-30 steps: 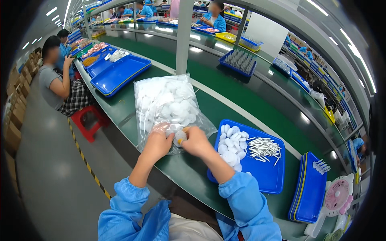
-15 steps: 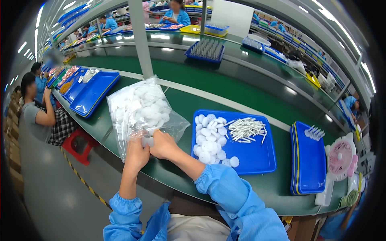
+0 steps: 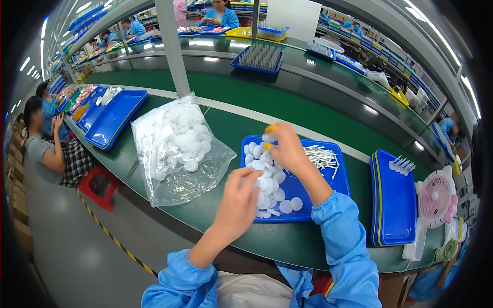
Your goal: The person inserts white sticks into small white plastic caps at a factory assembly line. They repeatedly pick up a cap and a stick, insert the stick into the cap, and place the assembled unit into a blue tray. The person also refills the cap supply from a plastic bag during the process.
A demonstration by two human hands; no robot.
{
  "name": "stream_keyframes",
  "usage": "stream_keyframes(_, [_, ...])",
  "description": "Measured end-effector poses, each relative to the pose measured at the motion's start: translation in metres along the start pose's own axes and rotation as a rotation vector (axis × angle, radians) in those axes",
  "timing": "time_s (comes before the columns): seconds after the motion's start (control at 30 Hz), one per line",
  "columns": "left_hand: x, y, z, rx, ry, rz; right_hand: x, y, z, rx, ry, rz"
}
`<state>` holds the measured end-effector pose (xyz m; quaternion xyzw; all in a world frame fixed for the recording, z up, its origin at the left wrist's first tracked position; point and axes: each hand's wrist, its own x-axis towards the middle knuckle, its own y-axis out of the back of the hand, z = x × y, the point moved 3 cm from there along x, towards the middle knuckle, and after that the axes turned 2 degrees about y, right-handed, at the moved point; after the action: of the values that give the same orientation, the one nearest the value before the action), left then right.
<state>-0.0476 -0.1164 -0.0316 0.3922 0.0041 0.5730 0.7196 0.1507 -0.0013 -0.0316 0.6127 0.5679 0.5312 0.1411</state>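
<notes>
A blue tray (image 3: 331, 203) holds a heap of round white discs (image 3: 267, 187) on its left side and a pile of thin white sticks (image 3: 321, 156) at its back right. Above the back left of the heap, my right hand (image 3: 290, 151), with orange covers on thumb and forefinger, pinches a white disc (image 3: 268, 137). My left hand (image 3: 236, 203) reaches over the tray's left edge, its fingers slightly bent and apart beside the discs; its palm side is hidden. To the left lies a clear plastic bag (image 3: 177, 149) full of white discs, its mouth facing me.
Stacked blue trays (image 3: 393, 205) with small clear pieces on top stand at the right, beside a pink fan (image 3: 436, 197). More blue trays (image 3: 115, 120) are at the left, near a seated person. Across the green belt stands a tray of upright parts (image 3: 259, 57). A metal post (image 3: 173, 51) rises behind the bag.
Both hands have left the bag's mouth and moved right to the tray of discs. The bag now lies by itself, and my right hand has a disc between its fingertips.
</notes>
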Motion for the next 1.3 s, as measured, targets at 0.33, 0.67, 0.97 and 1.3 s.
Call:
stream_keyframes(0.33, [-0.012,-0.014,-0.023,0.004,0.016,-0.169,-0.088,0.066,-0.002,0.230,-0.187,-0.048])
stream_keyframes(0.67, [0.017,-0.024,-0.029,0.303,0.011,-0.220,-0.180,0.051,-0.050,0.170,-0.458,-0.106])
stream_keyframes(0.97, [0.028,-0.028,0.018,0.278,-0.257,-0.111,-0.140,0.060,0.001,-0.200,-0.231,0.066])
stream_keyframes(1.3, [0.045,-0.056,0.032,0.225,-0.293,-0.562,-0.174,0.072,-0.018,-0.042,-0.375,0.021])
